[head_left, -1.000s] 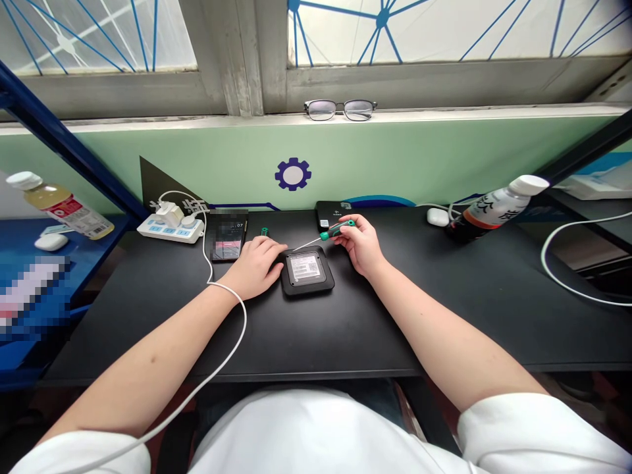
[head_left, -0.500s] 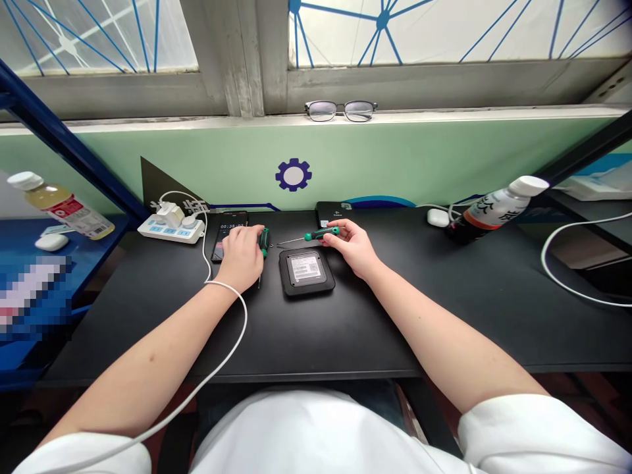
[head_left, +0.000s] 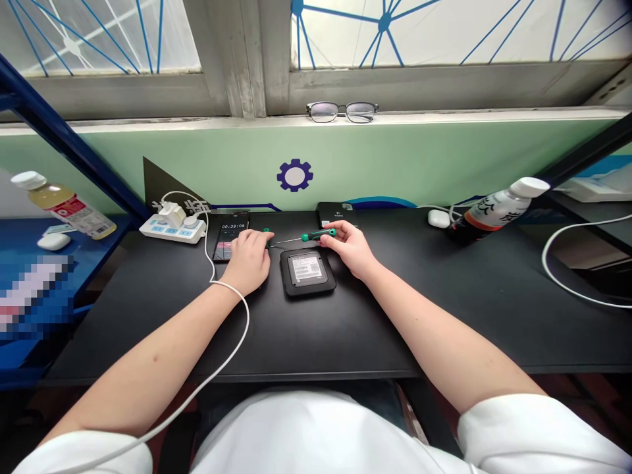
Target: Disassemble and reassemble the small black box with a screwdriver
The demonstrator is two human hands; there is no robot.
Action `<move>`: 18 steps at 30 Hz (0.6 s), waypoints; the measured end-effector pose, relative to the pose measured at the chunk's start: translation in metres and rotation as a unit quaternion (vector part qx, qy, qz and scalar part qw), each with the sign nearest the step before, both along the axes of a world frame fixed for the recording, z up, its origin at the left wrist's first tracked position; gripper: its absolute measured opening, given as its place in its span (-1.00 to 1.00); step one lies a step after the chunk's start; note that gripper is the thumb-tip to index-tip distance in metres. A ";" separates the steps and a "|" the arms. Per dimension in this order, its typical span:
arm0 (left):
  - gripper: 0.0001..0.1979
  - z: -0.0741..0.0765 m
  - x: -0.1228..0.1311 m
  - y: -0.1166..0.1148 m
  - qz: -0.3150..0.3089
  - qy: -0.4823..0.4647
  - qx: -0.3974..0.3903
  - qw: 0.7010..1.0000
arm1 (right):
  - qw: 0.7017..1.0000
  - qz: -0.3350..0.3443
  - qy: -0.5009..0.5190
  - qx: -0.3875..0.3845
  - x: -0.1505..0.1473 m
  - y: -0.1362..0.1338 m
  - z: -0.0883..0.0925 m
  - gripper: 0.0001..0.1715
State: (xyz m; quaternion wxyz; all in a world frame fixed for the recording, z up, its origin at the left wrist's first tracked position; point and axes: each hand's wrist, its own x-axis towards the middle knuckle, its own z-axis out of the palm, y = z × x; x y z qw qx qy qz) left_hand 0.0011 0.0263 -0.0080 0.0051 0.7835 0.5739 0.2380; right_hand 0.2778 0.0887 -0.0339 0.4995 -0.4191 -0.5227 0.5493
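My right hand [head_left: 351,247] pinches a green-and-black screwdriver [head_left: 318,235] by its handle, its thin shaft pointing left. My left hand [head_left: 251,262] has its fingers bent down close to that screwdriver's tip; what lies under the fingertips is hidden. A second screwdriver [head_left: 268,231] is mostly covered by the left hand, with only a bit of green handle showing. Between the hands, slightly nearer to me, a black square device [head_left: 291,288] with a white label lies flat on the desk. Beside my left hand is a phone [head_left: 232,227] displaying a running timer.
A white power strip [head_left: 172,228] with plugs stands at the left, its cable crossing my left forearm. Behind my right hand lies a black box [head_left: 336,212]. A dark drink bottle [head_left: 488,210] and a white earbud case [head_left: 438,218] are on the right. Glasses [head_left: 342,112] rest on the sill.
My left hand has shifted slightly right and toward me, now covering most of the second screwdriver and exposing more of the phone. The held screwdriver has moved slightly left.
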 end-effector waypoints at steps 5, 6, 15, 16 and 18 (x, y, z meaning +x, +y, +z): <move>-0.63 -0.004 -0.003 0.001 -0.042 -0.008 0.016 0.999 | 0.998 -0.032 0.049 -0.011 0.006 0.000 0.003 -0.49; -0.64 -0.005 -0.003 0.001 -0.056 -0.008 0.021 0.998 | 0.997 -0.039 0.059 -0.016 0.007 0.001 0.004 -0.52; -0.78 -0.005 -0.003 0.000 -0.207 -0.014 0.060 0.976 | 0.994 -0.011 0.097 -0.041 0.009 -0.002 0.008 -0.68; -0.78 -0.004 -0.002 -0.001 -0.218 -0.013 0.065 0.974 | 0.995 -0.008 0.091 -0.046 0.009 -0.003 0.009 -0.67; -0.79 -0.003 0.000 -0.003 -0.237 -0.012 0.069 0.969 | 0.995 -0.003 0.080 -0.052 0.008 -0.005 0.011 -0.66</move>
